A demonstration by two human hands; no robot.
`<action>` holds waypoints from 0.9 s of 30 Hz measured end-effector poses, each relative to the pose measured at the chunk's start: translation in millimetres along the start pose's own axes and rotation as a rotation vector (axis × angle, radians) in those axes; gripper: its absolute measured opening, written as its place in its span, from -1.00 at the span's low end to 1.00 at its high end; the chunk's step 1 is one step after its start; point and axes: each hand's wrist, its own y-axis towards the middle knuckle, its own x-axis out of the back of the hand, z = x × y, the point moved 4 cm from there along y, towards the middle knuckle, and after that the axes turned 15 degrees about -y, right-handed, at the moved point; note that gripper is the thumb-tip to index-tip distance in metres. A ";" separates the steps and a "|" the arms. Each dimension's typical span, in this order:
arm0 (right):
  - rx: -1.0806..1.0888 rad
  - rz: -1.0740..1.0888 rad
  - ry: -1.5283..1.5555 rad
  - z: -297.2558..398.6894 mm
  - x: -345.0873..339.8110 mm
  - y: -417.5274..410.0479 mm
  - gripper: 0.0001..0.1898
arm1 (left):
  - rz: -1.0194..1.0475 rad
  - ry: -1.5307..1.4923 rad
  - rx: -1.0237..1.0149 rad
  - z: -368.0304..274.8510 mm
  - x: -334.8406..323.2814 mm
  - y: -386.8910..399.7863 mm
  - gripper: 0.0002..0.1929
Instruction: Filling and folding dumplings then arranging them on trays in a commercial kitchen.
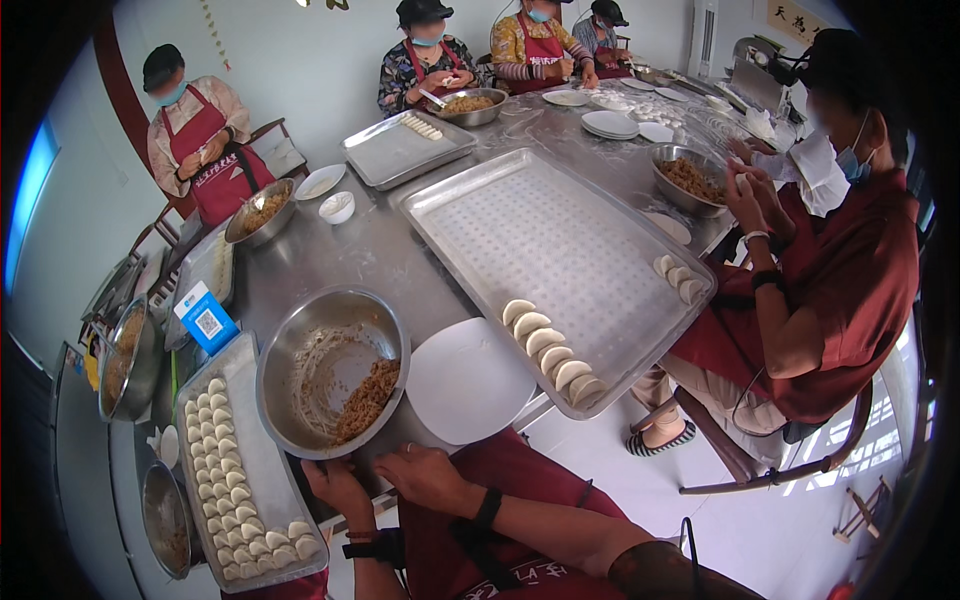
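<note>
A steel mixing bowl [296, 322] stands tilted before me at the table's edge, with brown filling [369, 401] heaped on its near right side. Just below its rim is my left hand [335, 484], its fingertips partly hidden under the bowl. My right hand [427, 474] lies at the table edge, fingers bent, with nothing visible in it. A white plate [471, 382] sits bare to the right of the bowl. To the left, a metal tray [259, 420] carries rows of folded dumplings [225, 465].
A large perforated tray [540, 232] holds a few dumplings [551, 349] along its near edge. At right, a seated person [817, 285] works beside another filling bowl [686, 180]. Several masked people work around the steel table [300, 262]. A blue code stand [206, 319] is at left.
</note>
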 end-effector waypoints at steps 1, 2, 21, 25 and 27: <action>0.002 0.002 -0.002 0.7 1.3 0.7 -0.89 | -0.006 0.000 0.003 -0.1 0.0 -0.1 -0.90; 0.002 0.003 -0.001 0.8 1.5 1.2 -0.89 | -0.007 0.001 0.003 -1.0 -0.5 -0.3 -0.90; 0.010 -0.004 -0.001 -0.6 -4.3 -0.3 -0.88 | -0.003 -0.011 0.002 4.8 2.2 2.2 -0.89; 0.013 0.010 -0.002 -2.2 -7.8 -1.7 -0.87 | 0.003 -0.022 -0.016 2.5 0.6 1.2 -0.87; 0.015 0.012 0.000 -2.3 -8.1 -1.7 -0.87 | 0.000 -0.032 -0.007 3.1 0.7 1.4 -0.86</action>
